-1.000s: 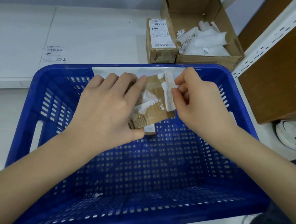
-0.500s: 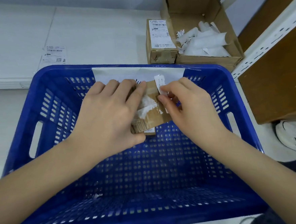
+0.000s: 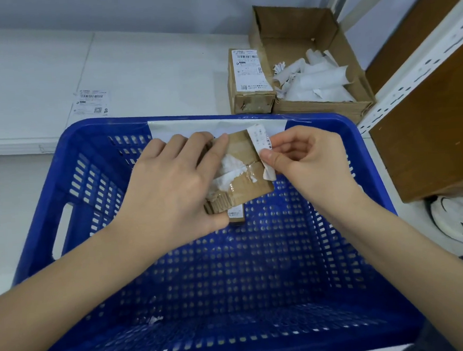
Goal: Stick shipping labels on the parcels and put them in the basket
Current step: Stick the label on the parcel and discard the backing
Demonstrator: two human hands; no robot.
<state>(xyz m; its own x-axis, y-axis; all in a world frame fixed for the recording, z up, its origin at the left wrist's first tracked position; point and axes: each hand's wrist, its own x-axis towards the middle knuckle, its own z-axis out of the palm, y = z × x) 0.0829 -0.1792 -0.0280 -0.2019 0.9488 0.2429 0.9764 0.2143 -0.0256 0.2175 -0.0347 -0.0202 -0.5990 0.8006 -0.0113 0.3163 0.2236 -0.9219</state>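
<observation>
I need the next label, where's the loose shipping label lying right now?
The loose shipping label lies flat on the white table, upper left of the head view, just beyond the blue basket's far left corner.

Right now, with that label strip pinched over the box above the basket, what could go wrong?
1. The label strip looks narrow and curled in the right hand; it may tear or stick to itself.
2. The small cardboard parcel already carries torn white paper residue and wrinkled tape, so a new label may sit unevenly there.
3. The left hand holds the parcel above the blue basket; if that grip slips, it could drop in unlabelled.
</observation>
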